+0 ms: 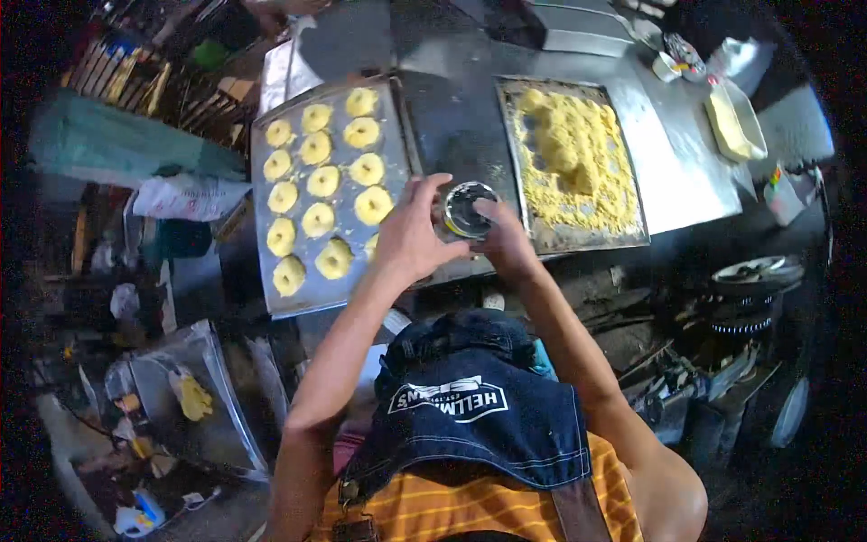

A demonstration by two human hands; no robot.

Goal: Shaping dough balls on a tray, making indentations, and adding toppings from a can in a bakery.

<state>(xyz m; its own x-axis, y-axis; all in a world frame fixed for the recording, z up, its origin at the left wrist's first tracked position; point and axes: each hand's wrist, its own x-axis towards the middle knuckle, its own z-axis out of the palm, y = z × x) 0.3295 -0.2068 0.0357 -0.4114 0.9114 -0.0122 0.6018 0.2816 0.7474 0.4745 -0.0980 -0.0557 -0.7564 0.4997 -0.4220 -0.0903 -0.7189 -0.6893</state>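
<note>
My right hand grips a round metal ring or tin with a dark inside and a light rim, thumb over its near right side. My left hand is beside it, fingers apart and curved, thumb at the ring's lower edge; whether it touches is unclear. Left of my hands, a metal tray holds several pale yellow dough rings, some hidden behind my left hand and forearm. To their right, another tray holds a mound of yellow crumbs.
A steel work surface bears a white oblong container, a small cup and a bottle. Stacked round pans stand lower right. Lower left are a metal sheet and a yellow cloth or glove. A wooden crate sits upper left.
</note>
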